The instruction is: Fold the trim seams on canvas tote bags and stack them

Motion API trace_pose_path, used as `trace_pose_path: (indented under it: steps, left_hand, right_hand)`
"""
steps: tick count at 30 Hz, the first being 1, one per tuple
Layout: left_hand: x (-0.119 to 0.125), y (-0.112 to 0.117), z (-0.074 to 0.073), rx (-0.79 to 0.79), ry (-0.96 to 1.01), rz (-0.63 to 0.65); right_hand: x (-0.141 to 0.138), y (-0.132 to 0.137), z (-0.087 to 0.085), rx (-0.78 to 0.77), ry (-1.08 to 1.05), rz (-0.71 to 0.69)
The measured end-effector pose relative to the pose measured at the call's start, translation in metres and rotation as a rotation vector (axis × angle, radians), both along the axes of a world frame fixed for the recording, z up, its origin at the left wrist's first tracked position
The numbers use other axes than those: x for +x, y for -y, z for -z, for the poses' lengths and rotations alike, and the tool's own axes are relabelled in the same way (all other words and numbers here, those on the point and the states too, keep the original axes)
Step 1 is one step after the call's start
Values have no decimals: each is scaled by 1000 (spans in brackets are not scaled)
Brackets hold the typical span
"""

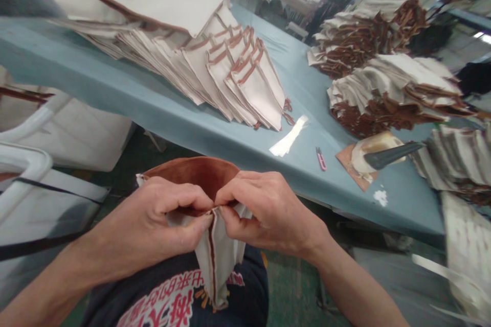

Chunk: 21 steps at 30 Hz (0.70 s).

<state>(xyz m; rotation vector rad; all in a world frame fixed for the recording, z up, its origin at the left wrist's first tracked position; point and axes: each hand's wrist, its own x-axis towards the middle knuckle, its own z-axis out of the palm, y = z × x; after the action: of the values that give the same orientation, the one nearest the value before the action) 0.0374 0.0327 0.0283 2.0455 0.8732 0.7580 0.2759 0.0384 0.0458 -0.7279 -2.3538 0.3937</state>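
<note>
A cream fabric bag with a brown lining and a brown-edged seam hangs in front of my body. My left hand pinches its top rim just left of the seam, thumb against forefinger. Close beside it, my right hand pinches the same rim on the other side of the seam. The fingertips of both hands nearly meet there. Behind them the brown inside shows as an open curve. The far lower side of the bag is hidden from me.
Flat cream bags lie overlapped on the blue-covered table. White strips, pink thread snips and a glue-smeared board with a dark-handled tool lie to the right. Bundled pieces are stacked beyond. White bins stand at left.
</note>
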Motion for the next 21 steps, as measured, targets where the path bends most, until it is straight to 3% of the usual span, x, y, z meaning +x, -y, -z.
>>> trace_pose_path:
  steps: [9, 15, 21]
  left_hand:
    - [1, 5, -11, 167, -106, -140]
    - [-6, 8, -12, 5, -68, -140]
    - [-11, 9, -10, -66, -86, -131]
  right_hand:
    - [-7, 0, -1, -80, 31, 54]
    - [-9, -2, -1, -391, -31, 30]
    - [-15, -2, 2, -435, 29, 49]
